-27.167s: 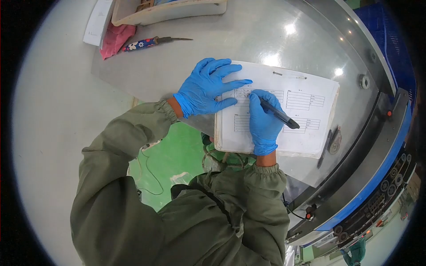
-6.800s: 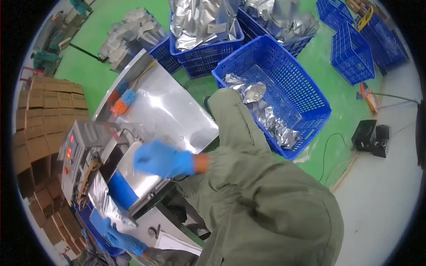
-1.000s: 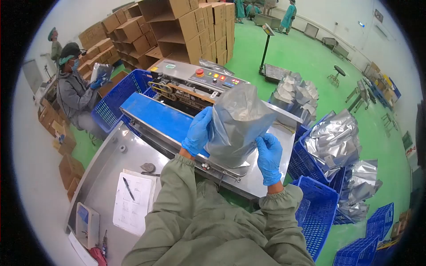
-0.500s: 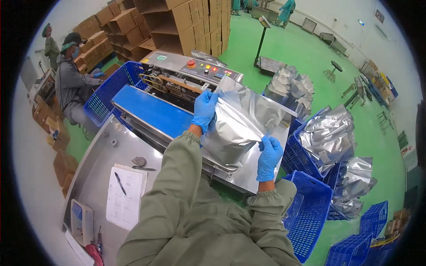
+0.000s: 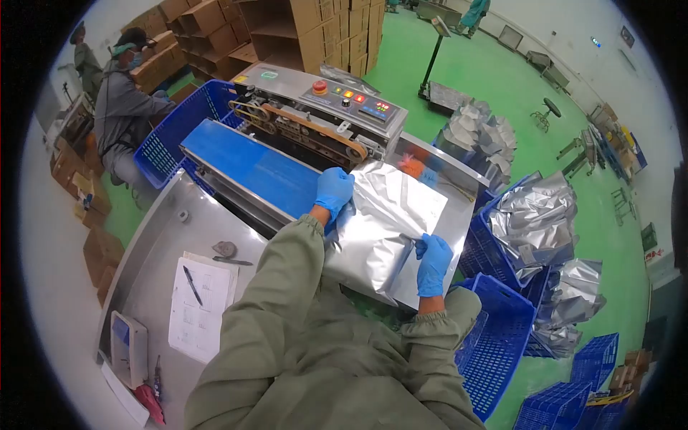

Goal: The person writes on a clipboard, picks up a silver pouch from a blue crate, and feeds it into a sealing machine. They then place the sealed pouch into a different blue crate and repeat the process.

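Observation:
A silver foil bag (image 5: 376,233) lies over the metal table at the end of a band sealing machine (image 5: 315,107). Gloved in blue, my left hand (image 5: 334,192) is closed on the bag's upper left side. My right hand (image 5: 433,264), also in a blue glove, pinches its right edge. The lower part of the bag bulges, and its flatter top points toward the machine. Left of my left hand runs the machine's blue conveyor belt (image 5: 247,168). The machine's brown belt and pulley sit just beyond the bag's top.
A blue crate (image 5: 502,337) stands by my right side, with foil bags (image 5: 534,218) in crates beyond it. Papers with a pen (image 5: 204,304) lie on the steel table at left. Another person (image 5: 129,107) sits at far left near stacked cardboard boxes (image 5: 315,29).
The foil bag has come down and toward me, from tilted up to lying flatter. More of the sealing machine's belt and the metal table behind now shows. Both hands still grip it.

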Tool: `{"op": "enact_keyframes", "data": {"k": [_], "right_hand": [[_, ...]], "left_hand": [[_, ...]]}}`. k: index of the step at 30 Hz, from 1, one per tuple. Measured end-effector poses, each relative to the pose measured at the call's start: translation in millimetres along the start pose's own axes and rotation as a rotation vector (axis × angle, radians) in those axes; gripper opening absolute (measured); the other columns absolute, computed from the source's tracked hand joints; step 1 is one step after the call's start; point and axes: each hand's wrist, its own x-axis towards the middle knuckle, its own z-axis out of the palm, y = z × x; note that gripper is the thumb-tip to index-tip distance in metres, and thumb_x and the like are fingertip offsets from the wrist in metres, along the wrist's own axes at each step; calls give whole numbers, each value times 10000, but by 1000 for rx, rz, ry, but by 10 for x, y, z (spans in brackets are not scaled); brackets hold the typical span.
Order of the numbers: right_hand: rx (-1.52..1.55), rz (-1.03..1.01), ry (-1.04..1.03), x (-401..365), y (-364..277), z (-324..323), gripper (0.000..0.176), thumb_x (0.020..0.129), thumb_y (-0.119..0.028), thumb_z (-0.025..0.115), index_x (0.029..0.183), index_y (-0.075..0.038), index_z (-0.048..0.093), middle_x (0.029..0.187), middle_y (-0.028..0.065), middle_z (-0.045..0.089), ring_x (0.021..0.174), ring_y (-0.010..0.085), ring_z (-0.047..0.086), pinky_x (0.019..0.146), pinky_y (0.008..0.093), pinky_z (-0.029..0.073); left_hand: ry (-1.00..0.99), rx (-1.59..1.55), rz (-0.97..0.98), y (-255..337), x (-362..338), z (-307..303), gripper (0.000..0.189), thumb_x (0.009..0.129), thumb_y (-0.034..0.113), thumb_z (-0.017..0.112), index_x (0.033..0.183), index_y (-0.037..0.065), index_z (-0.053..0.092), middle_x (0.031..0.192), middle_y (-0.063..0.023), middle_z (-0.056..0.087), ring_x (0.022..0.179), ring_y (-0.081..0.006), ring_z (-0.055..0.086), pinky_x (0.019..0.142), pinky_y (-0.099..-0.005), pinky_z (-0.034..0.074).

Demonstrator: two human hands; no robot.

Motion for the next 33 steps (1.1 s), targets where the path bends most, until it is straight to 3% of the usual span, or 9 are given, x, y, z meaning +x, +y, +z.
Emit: {"op": "enact_keyframes", "data": {"k": [17, 21, 22, 23, 24, 25, 27, 31, 33], "right_hand": [[-121, 252, -430, 234, 95, 1222, 185, 819, -142, 547, 716, -8, 620, 585, 59, 579, 416, 124, 484, 364, 264, 376], [-242, -411, -617, 410, 764, 1645, 187, 832, -166, 542, 708, -37, 599, 599, 47, 577, 465, 125, 512, 408, 267, 410], [-954, -1037, -549, 380, 581, 1703, 166, 805, -148, 533, 693, -52, 609, 598, 72, 576, 486, 165, 524, 437, 299, 426], [-374, -484, -600, 321, 786, 1781, 162, 775, -148, 523, 669, -67, 614, 645, 119, 597, 551, 238, 562, 506, 344, 453], [-975, -962, -558, 77, 301, 1549, 155, 756, -163, 532, 667, -72, 621, 704, 140, 611, 622, 289, 581, 577, 371, 467], [-396, -582, -578, -101, 105, 1265, 180, 775, -189, 536, 688, -58, 624, 738, 146, 618, 657, 293, 587, 618, 378, 472], [-354, -374, -520, -195, -4, 716, 196, 781, -230, 575, 754, -49, 645, 753, 123, 634, 662, 265, 587, 637, 356, 476], [-51, -324, -55, 20, 225, -1191, 155, 768, -180, 617, 818, -42, 664, 810, 115, 654, 718, 219, 614, 683, 346, 479], [-379, -276, 441, 35, 164, -2348, 147, 791, -149, 575, 822, -40, 670, 843, 119, 659, 760, 219, 625, 691, 331, 484]], "left_hand": [[151, 55, -19, -478, 503, -1012, 297, 780, 293, 637, 897, 20, 638, 877, -140, 655, 789, -263, 626, 708, -341, 483], [253, -85, 400, -69, 195, -1246, 229, 839, 175, 611, 1005, 17, 622, 969, -94, 619, 871, -178, 572, 786, -297, 456], [171, -22, 445, 27, 91, -1294, 219, 859, 150, 581, 1040, 31, 616, 995, -84, 623, 930, -170, 567, 833, -300, 443], [50, -178, 403, 195, -71, -1286, 232, 867, 137, 566, 1066, 24, 604, 1048, -88, 615, 1003, -181, 551, 880, -302, 428], [-27, -109, 339, 464, -251, -1275, 245, 880, 128, 541, 1084, -2, 585, 1092, -112, 599, 1036, -198, 544, 920, -311, 412], [-75, -148, 309, 401, -326, -1198, 247, 901, 124, 507, 1089, -23, 570, 1100, -132, 591, 1033, -215, 543, 935, -316, 403], [-137, 34, 313, 676, -618, -1075, 246, 931, 142, 468, 1075, -30, 569, 1071, -124, 595, 1004, -206, 547, 896, -315, 419], [-235, -63, 283, 622, -948, -664, 261, 945, 185, 447, 979, -29, 592, 985, -90, 591, 924, -168, 531, 841, -289, 415], [-278, -119, 270, 637, -1020, -475, 249, 939, 182, 452, 932, -24, 592, 962, -78, 586, 901, -158, 518, 828, -291, 408]]}}
